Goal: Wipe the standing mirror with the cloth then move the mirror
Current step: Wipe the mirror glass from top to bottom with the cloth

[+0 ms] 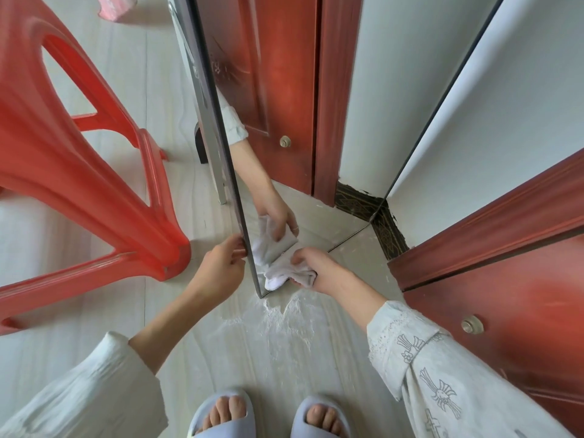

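The standing mirror (284, 121) rises from floor centre toward twelve o'clock; the left hand (221, 267) pinches its frame edge, likely to steady it, while the right hand (319, 270) grips the white cloth (284, 273) bunched against the bottom corner (dust lies beneath). A red chair (79, 169) crowds nine o'clock, a door (505, 295) three; room looks open toward six

The single head view looks steeply down from the person's head, facing forward toward the lower part of the standing mirror (284, 128), with both forearms reaching away from the lens and the slippered feet (271, 412) at the bottom edge. It sits close, and its wide angle bends the red plastic chair (79, 172) at left and the door (512, 295) at right outward. No second view overlaps it.
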A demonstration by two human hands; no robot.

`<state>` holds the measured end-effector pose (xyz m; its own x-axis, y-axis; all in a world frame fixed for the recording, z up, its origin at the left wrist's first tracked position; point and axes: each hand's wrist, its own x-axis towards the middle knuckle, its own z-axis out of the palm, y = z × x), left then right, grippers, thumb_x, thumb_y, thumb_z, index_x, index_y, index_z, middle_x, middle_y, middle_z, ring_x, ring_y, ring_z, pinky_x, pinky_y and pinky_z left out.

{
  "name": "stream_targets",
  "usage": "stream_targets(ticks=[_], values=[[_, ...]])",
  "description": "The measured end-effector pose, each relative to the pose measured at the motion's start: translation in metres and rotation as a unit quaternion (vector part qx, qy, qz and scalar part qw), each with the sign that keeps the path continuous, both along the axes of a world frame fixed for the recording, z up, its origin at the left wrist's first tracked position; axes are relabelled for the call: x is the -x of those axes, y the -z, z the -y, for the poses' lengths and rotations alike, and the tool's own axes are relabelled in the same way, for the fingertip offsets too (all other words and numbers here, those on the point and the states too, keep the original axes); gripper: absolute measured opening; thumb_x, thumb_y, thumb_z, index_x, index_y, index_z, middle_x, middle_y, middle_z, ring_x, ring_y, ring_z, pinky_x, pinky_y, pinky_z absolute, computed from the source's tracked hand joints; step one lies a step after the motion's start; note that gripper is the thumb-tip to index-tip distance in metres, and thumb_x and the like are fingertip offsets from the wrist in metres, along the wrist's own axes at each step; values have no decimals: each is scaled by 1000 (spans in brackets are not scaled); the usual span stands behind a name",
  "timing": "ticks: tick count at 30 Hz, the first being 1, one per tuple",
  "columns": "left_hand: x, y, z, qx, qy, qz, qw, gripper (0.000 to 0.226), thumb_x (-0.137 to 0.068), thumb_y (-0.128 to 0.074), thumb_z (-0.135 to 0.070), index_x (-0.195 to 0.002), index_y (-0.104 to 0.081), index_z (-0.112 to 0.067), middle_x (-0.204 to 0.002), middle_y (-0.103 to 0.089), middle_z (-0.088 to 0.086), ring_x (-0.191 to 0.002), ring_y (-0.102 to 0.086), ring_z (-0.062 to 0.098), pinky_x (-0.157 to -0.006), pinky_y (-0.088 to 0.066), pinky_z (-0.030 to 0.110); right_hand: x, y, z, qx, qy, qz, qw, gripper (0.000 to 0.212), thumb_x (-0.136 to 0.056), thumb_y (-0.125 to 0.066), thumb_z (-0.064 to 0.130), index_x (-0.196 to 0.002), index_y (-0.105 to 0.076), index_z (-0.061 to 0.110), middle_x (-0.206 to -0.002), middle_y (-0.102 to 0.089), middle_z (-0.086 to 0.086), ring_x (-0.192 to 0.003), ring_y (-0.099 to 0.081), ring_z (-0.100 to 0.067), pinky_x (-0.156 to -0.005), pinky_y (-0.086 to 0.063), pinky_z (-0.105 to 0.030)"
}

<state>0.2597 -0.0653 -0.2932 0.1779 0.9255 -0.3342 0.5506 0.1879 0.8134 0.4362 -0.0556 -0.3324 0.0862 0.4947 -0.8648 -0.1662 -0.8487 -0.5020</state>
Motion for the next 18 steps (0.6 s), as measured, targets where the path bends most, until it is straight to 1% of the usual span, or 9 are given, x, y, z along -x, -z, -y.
stream_targets(ticks=[2, 3, 5, 6, 8, 10, 14, 17, 18], values=[[0, -4, 1, 12, 6, 0, 1000, 54, -77, -27, 14, -116, -55, -9, -118, -63, 9, -115, -57, 21, -101, -44, 43, 5, -17, 1, -15, -21, -13, 1000, 5, -74, -51, 1, -78, -50, 3, -73, -50, -11, -51, -52, -21, -37, -37, -15], [0, -8, 1, 14, 9, -1, 1000, 54, -77, -26, 15, -117, -54, -9, -120, -62, 9, -116, -56, 21, -102, -44, 43, 5, -28, 0, -25, -27, -22, 999, 4, -76, -51, 0, -74, -49, 3, -65, -52, -10, -44, -53, -19, -35, -35, -13], [0, -13, 1, 14, 8, -2, 1000, 55, -78, -26, 16, -120, -52, -7, -121, -61, 9, -116, -56, 21, -103, -43, 40, 4, -39, -1, -40, -39, -39, 998, 21, -83, -47, -1, -63, -45, 5, -45, -49, -6, -29, -50, -13, -29, -30, -9], [-1, -20, 1, 8, 6, 2, 1000, 55, -79, -25, 16, -121, -51, -7, -120, -60, 8, -114, -56, 20, -102, -43, 38, 4, -50, -1, -53, -42, -57, 996, 23, -85, -46, -1, -63, -45, 6, -46, -49, -7, -28, -50, -12, -29, -33, -10], [-3, -33, 3, -3, -2, 16, 1000, 54, -79, -25, 17, -121, -51, -5, -115, -60, 7, -108, -55, 16, -99, -43, 32, 3, -61, 0, -82, -41, -88, 992, 22, -85, -48, 1, -64, -48, 7, -56, -52, -8, -35, -54, -12, -35, -42, -14], [-3, -43, 5, -15, -13, 32, 999, 51, -80, -25, 17, -118, -52, -4, -109, -59, 5, -106, -54, 15, -94, -42, 29, -1, -71, 3, -108, -34, -124, 986, 23, -84, -49, 2, -62, -55, 8, -55, -58, -6, -44, -58, -15, -39, -46, -17], [-2, -55, 11, -29, -21, 45, 998, 48, -83, -29, 12, -122, -49, -6, -119, -58, 9, -115, -54, 20, -98, -43, 33, -19, -78, 15, -121, -15, -114, 986, 24, -82, -50, 1, -60, -59, 10, -60, -61, -5, -51, -62, -18, -50, -43, -21], [-1, -56, 16, -29, -22, 47, 998, 49, -85, -30, 10, -129, -44, -7, -126, -55, 9, -117, -52, 21, -100, -42, 32, -36, -76, 26, -124, 14, -77, 989, 5, -80, -64, 12, -79, -65, 6, -75, -64, -9, -62, -63, -19, -60, -43, -25], [-1, -54, 16, -26, -22, 45, 998, 50, -85, -31, 10, -130, -43, -7, -126, -54, 9, -118, -52, 21, -101, -41, 31, -42, -74, 29, -120, 23, -54, 991, 20, -78, -69, 19, -91, -67, 3, -81, -66, -10, -68, -65, -20, -61, -47, -25]])
